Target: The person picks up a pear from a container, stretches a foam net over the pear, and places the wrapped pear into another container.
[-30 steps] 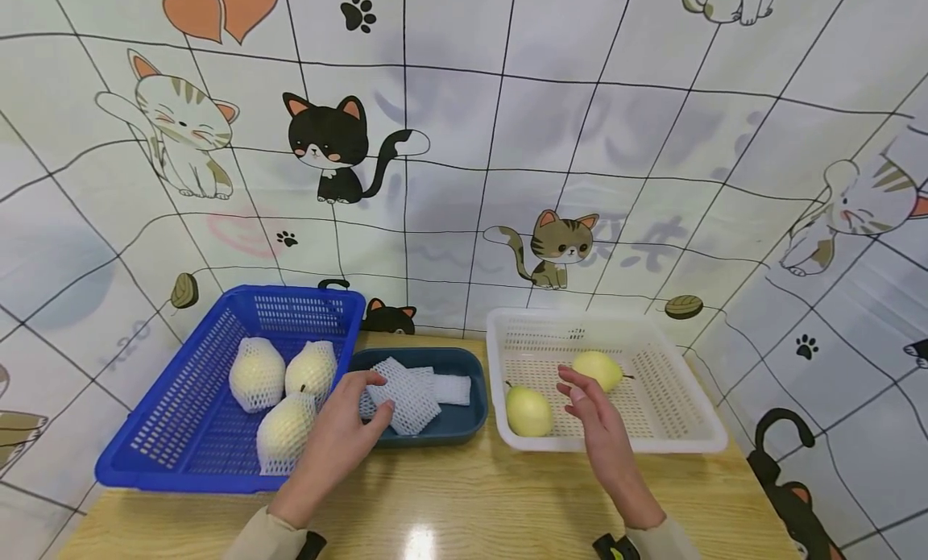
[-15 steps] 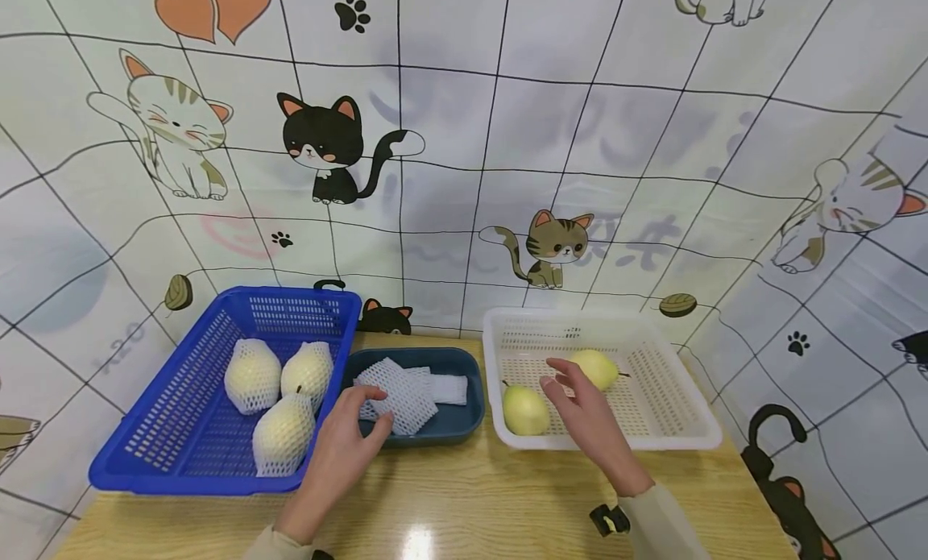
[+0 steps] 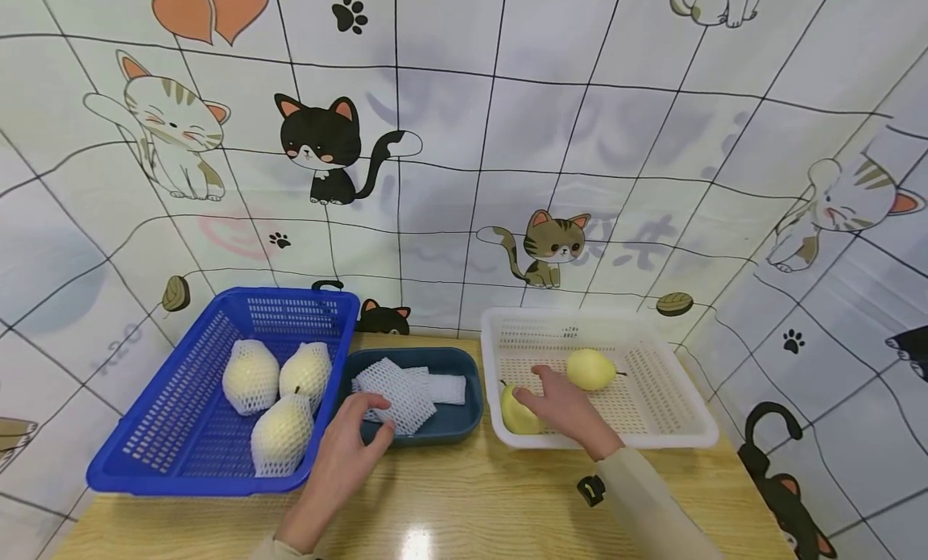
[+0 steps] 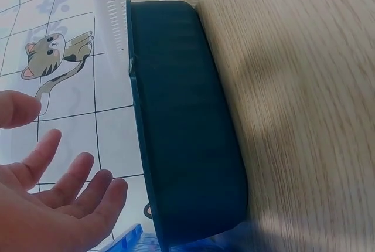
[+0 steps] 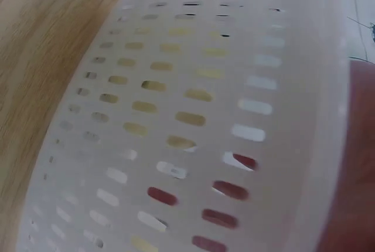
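In the head view my right hand (image 3: 569, 407) is over the white basket (image 3: 677, 440), its fingers spread above a yellow-green pear (image 3: 517, 419) at the left. Whether they touch it cannot be told. Another pear (image 3: 590, 370) lies behind that hand. My left hand (image 3: 344, 451) hovers at the near left edge of the dark teal tray (image 3: 416, 441), thumb and forefinger apart, holding nothing. White foam nets (image 3: 399, 395) lie in this tray. From the left wrist, relaxed fingers (image 4: 76, 181) show beside the tray wall. In the right wrist view the basket wall (image 5: 193, 105) hides most of the hand.
A blue basket (image 3: 192, 485) at the left holds three pears (image 3: 281, 439) in foam nets. All the containers stand on a wooden table (image 3: 464, 495). Behind them rises a wall covering (image 3: 449, 141) printed with cats.
My right hand has moved left and turned, from beside the right pear to over the left one, now partly covering it. The left hand has stayed nearly still.
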`<state>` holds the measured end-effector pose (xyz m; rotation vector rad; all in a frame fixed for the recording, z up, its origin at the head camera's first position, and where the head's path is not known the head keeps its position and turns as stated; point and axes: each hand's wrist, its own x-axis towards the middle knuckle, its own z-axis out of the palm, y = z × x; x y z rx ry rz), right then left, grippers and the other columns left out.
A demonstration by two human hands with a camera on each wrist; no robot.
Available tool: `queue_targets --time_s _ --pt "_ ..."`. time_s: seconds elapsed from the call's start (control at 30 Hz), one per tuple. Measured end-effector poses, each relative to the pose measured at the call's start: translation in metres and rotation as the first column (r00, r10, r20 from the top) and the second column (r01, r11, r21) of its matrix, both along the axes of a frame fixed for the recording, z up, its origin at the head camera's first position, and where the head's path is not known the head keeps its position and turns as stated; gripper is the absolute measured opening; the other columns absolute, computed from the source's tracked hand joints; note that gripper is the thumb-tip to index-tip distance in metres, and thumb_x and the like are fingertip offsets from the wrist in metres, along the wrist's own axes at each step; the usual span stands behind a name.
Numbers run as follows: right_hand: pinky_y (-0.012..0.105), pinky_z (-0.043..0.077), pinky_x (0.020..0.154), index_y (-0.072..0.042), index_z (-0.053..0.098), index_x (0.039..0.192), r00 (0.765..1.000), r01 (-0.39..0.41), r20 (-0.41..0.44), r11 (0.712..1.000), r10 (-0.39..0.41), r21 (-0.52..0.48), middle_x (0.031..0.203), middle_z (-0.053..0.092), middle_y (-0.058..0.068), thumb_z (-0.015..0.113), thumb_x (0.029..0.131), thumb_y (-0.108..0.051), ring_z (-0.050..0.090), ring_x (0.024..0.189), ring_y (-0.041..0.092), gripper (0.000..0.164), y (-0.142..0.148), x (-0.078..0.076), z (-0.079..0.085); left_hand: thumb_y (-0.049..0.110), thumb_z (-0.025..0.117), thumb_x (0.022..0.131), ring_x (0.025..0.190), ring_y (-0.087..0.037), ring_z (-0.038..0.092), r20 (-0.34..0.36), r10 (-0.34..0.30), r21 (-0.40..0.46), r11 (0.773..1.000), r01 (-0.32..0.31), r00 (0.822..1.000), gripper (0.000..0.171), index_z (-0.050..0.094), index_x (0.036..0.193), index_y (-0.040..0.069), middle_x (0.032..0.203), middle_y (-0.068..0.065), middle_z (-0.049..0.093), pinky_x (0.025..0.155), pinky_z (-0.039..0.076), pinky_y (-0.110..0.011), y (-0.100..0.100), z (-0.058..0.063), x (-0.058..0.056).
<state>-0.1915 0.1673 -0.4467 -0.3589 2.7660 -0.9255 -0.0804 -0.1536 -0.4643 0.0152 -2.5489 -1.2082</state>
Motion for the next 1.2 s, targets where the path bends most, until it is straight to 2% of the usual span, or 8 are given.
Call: queue_targets --time_s 0.23,0.43,0.57,0.67,0.73,0.93,1.07,1.2 --pt "0.057 0.045 0.104 0.014 0.041 0.147 0.997 -0.031 0.066 0.997 0.026 0.072 0.139 0.057 0.033 0.065 0.096 -0.039 0.055 0.129 0.046 0.077 -0.009 -0.005 -0.004 0.016 0.075 0.093 0.12 -0.025 0.061 0.016 -0.007 0.004 1.0 0.007 1.0 0.022 0.069 0.114 0.012 0.125 -0.003 0.064 0.095 0.05 -0.051 0.0 -0.002 0.0" --pt "0.056 0.047 0.103 0.015 0.043 0.145 0.996 -0.079 0.053 0.985 0.072 0.15 0.136 0.058 0.033 0.07 0.092 -0.039 0.057 0.125 0.045 0.08 -0.012 -0.009 -0.01 0.015 0.075 0.092 0.117 -0.025 0.063 0.006 -0.013 0.0 1.0 0.013 1.0 0.021 0.07 0.112 0.011 0.122 -0.002 0.064 0.094 0.051 -0.051 -0.001 -0.004 0.0" --pt "0.054 0.049 0.099 0.013 0.043 0.146 0.995 -0.076 0.074 0.979 0.063 0.188 0.135 0.059 0.03 0.072 0.09 -0.042 0.06 0.121 0.041 0.083 -0.015 -0.012 -0.011 0.014 0.075 0.092 0.116 -0.028 0.063 -0.002 -0.018 -0.009 1.0 0.018 1.0 0.021 0.07 0.113 0.011 0.123 -0.003 0.064 0.093 0.051 -0.051 -0.001 -0.005 0.0" --pt "0.05 0.051 0.094 0.011 0.042 0.148 0.993 -0.071 0.108 0.975 0.049 0.211 0.133 0.062 0.026 0.071 0.09 -0.044 0.063 0.112 0.033 0.085 -0.017 -0.014 -0.01 0.015 0.075 0.092 0.117 -0.028 0.063 0.01 -0.022 -0.004 1.0 0.022 1.0 0.021 0.07 0.113 0.012 0.124 -0.003 0.064 0.094 0.05 -0.052 -0.001 -0.006 0.0" --pt "0.046 0.051 0.086 0.011 0.042 0.147 0.99 -0.081 0.127 0.971 0.054 0.225 0.123 0.065 0.021 0.071 0.09 -0.043 0.062 0.101 0.028 0.084 -0.017 -0.015 -0.009 0.015 0.075 0.093 0.119 -0.027 0.062 0.016 -0.024 -0.001 1.0 0.024 1.0 0.021 0.07 0.113 0.012 0.124 -0.004 0.064 0.095 0.05 -0.052 -0.001 -0.006 0.0" --pt "0.033 0.042 0.063 0.006 0.052 0.129 0.98 -0.09 0.192 0.979 0.054 0.181 0.086 0.057 0.008 0.073 0.088 -0.036 0.052 0.073 0.02 0.062 -0.016 -0.016 -0.006 0.014 0.076 0.092 0.121 -0.027 0.061 0.021 -0.012 -0.004 1.0 0.012 1.0 0.022 0.071 0.112 0.014 0.126 -0.004 0.065 0.098 0.049 -0.051 0.0 -0.007 -0.001" --pt "0.031 0.042 0.059 0.005 0.053 0.123 0.981 -0.075 0.187 0.988 0.049 0.138 0.084 0.055 0.008 0.074 0.088 -0.032 0.051 0.069 0.02 0.056 -0.011 -0.016 -0.004 0.015 0.076 0.092 0.12 -0.026 0.062 0.018 -0.006 -0.008 1.0 0.006 1.0 0.021 0.07 0.112 0.016 0.125 -0.003 0.065 0.097 0.05 -0.051 -0.001 -0.007 0.0" --pt "0.033 0.045 0.063 0.012 0.05 0.131 0.988 -0.084 0.138 0.991 0.069 0.108 0.088 0.058 0.009 0.075 0.087 -0.031 0.054 0.074 0.021 0.067 -0.008 -0.015 0.002 0.014 0.076 0.092 0.12 -0.025 0.062 0.012 -0.004 -0.002 1.0 0.004 1.0 0.021 0.071 0.112 0.015 0.125 -0.002 0.065 0.096 0.05 -0.05 -0.002 -0.007 0.002"
